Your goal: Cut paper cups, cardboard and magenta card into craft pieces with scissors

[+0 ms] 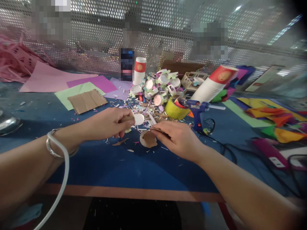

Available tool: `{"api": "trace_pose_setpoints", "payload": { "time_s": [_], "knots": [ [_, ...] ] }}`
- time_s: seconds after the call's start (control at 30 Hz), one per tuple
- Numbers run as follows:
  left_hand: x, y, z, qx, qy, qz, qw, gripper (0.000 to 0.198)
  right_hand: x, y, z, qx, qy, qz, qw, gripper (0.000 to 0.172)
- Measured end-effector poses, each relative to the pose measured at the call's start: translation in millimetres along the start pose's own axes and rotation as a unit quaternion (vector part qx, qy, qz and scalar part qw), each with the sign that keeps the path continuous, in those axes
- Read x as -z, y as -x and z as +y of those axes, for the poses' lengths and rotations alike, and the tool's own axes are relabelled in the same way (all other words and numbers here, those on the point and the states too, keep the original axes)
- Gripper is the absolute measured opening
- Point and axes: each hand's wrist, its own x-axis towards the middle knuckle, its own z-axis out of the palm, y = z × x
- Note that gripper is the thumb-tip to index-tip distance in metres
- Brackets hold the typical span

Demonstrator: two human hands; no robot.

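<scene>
My left hand is closed, its fingertips curled together beside a white paper disc; whatever it grips is hidden by the fingers. Between thumb and fingers of my right hand is a thin brown piece of cardboard, seen nearly edge-on. Just below that piece, a cut-down paper cup base lies on the blue table with a torn brown cardboard scrap at it. Paper and cardboard snippets are scattered around both hands.
Behind the hands are a heap of cut cup pieces, a yellow tape roll and a blue glue gun with its cable. Cup stacks stand farther back. Cardboard lies left; a purple power strip lies right.
</scene>
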Motion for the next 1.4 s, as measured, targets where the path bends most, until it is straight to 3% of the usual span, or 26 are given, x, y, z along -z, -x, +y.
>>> {"api": "trace_pose_setpoints", "payload": {
  "time_s": [0.13, 0.23, 0.3, 0.33, 0.4, 0.5, 0.6, 0.87, 1.03, 1.13, 1.27, 1.4],
  "knots": [
    [19.2, 0, -12, 0.028, -0.157, -0.012, 0.987, 0.039, -1, 1, -5, -0.022, -0.018, -0.01, 1.0, 0.019],
    [26.0, 1, -17, 0.023, -0.293, 0.107, 0.95, 0.036, -2, 3, -12, -0.011, -0.038, -0.037, 0.999, 0.023],
    [23.7, 1, -13, -0.02, -0.316, 0.182, 0.931, 0.031, -3, 4, -17, 0.014, -0.059, -0.061, 0.996, 0.03],
    [20.5, 1, -8, -0.047, -0.303, 0.192, 0.932, 0.03, -3, 4, -19, 0.023, -0.074, -0.071, 0.994, 0.032],
    [10.3, -2, 2, -0.102, -0.241, 0.165, 0.951, 0.028, -2, 4, -20, 0.025, -0.083, -0.062, 0.994, 0.029],
    [-9.4, -10, 16, -0.177, -0.181, 0.098, 0.962, 0.018, 4, 2, -14, -0.022, -0.054, 0.009, 0.998, 0.02],
    [-26.6, -20, 22, -0.186, -0.184, 0.056, 0.964, 0.017, 9, -1, -4, -0.076, -0.03, 0.057, 0.995, 0.016],
    [-39.3, -27, 24, -0.195, -0.198, 0.036, 0.96, 0.019, 14, -4, 7, -0.177, -0.008, -0.02, 0.984, 0.018],
    [-43.7, -26, 19, -0.21, -0.176, 0.038, 0.961, 0.017, 16, -6, 12, -0.195, -0.002, -0.014, 0.981, 0.019],
    [-40.5, -25, 16, -0.187, -0.116, 0.039, 0.975, 0.011, 18, -7, 14, -0.201, 0.008, -0.01, 0.979, 0.019],
    [-15.7, -14, 22, -0.161, -0.017, 0.032, 0.986, 0.006, 20, -6, 16, -0.2, 0.01, -0.009, 0.98, 0.022],
    [5.5, 11, 24, -0.197, -0.148, 0.022, 0.969, 0.008, 21, -5, 16, -0.199, 0.023, -0.013, 0.98, 0.021]
  ]
}}
